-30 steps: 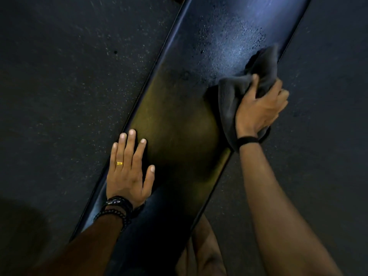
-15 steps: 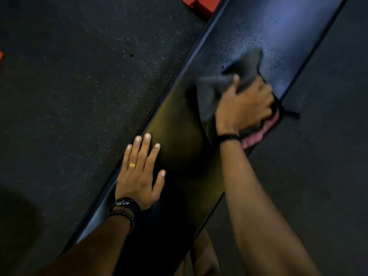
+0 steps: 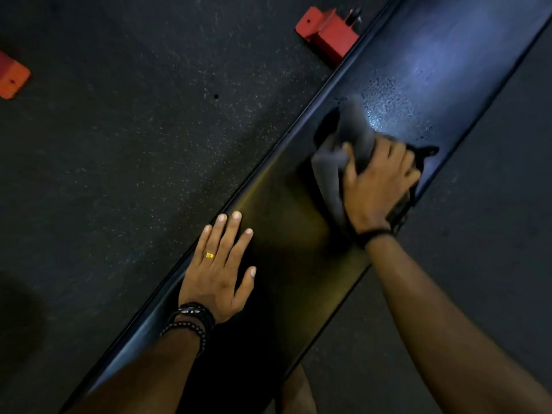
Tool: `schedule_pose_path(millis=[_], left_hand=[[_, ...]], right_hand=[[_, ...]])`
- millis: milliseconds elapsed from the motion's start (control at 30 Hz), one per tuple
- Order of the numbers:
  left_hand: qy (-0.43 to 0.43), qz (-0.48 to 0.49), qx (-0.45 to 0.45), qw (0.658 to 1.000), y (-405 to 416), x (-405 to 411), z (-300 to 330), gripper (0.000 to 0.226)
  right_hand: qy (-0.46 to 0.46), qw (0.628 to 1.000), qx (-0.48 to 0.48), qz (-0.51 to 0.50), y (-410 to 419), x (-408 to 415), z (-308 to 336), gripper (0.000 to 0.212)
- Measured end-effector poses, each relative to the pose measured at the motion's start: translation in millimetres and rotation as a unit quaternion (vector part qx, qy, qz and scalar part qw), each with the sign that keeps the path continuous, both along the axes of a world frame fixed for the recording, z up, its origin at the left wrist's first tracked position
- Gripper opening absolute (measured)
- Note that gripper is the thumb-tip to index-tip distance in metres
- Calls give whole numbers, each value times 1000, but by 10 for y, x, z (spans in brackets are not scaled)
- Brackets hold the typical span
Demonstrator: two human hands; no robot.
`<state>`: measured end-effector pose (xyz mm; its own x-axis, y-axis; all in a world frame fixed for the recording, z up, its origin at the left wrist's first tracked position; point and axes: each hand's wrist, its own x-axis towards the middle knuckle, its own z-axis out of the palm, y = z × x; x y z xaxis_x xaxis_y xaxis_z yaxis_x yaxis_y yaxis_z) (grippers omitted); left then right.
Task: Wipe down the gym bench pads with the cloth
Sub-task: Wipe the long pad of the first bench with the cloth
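Since the earlier frame my right hand [image 3: 378, 182] has dragged the cloth [image 3: 337, 171] off the far-side edge and back toward the middle of the bench pad [image 3: 286, 234]; the view has also tipped up, so the red frame foot [image 3: 327, 32] now shows. Left hand [image 3: 219, 270] hasn't shifted: fingers straight, flat on the near-left edge of the pad, bracing, holding nothing.

Right hand has its fingers curled over the bunched dark grey cloth, pressing it onto the pad. Cloth is blurred, so I read this as mid-stroke.

Step in hand: wiping the mid section. Droplets [image 3: 388, 97] sit on the pad just beyond the cloth, up toward the bright glare, so that patch looks unwiped. Next move, as I judge it: push the cloth up-pad through the wet area, full width edge to edge, keeping pressure even.

Around: speckled dark floor [image 3: 134, 130] on both sides, a second red block [image 3: 12, 79] at far left, well apart from the bench. Wristbands on both wrists, ring on the left hand.

In the way: nothing lies on the pad ahead. The left hand covers a strip that will need lifting later. Part of the cloth trails under the right wrist at the pad's right edge and could snag there.
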<state>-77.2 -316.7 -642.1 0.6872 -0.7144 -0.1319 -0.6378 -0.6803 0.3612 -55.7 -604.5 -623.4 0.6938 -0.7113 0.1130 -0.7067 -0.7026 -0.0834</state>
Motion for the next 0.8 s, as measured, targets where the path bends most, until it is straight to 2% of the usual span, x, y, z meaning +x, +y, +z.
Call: schedule_pose_path(millis=[100, 133, 167, 200, 267, 300, 333, 367, 433, 500, 567, 633, 700, 800], left_hand=[[-7, 2, 2, 1000, 3, 4, -6, 63], [-5, 3, 2, 1000, 10, -1, -7, 63], [-1, 3, -1, 1000, 10, 3, -4, 63], [6, 3, -3, 1000, 7, 8, 2, 62], [17, 10, -8, 1000, 5, 12, 8, 61], [17, 16, -11, 1000, 9, 7, 5, 60], [18, 17, -11, 1000, 11, 0, 2, 60], [21, 14, -7, 1000, 13, -8, 7, 61], [16, 11, -6, 1000, 12, 5, 11, 63], [10, 13, -7, 1000, 13, 9, 2, 63], [10, 14, -6, 1000, 12, 3, -1, 62], [7, 15, -3, 1000, 16, 3, -4, 62], [10, 14, -1, 1000, 26, -1, 5, 62], [18, 29, 7, 999, 16, -13, 20, 53]], right_hand=[[-10, 999, 5, -42, 36, 814, -4, 54], [-1, 1000, -1, 0, 156, 922, 5, 54], [14, 996, 5, 91, 314, 934, 28, 52], [25, 976, 30, 214, 501, 862, 41, 50], [42, 893, 106, 435, 821, 641, 31, 51], [58, 854, 122, 503, 847, 583, 7, 52], [73, 831, 121, 539, 742, 640, 10, 51], [74, 834, 102, 538, 560, 784, 17, 49], [81, 890, 29, 447, 33, 1230, 29, 55], [127, 936, -41, 325, -532, 1642, 95, 59], [170, 948, -42, 266, -726, 1868, 136, 53], [201, 927, -16, 316, -439, 1807, 159, 53], [188, 894, 41, 405, 174, 1511, 156, 53], [172, 812, 139, 540, 1203, 823, 153, 52]])
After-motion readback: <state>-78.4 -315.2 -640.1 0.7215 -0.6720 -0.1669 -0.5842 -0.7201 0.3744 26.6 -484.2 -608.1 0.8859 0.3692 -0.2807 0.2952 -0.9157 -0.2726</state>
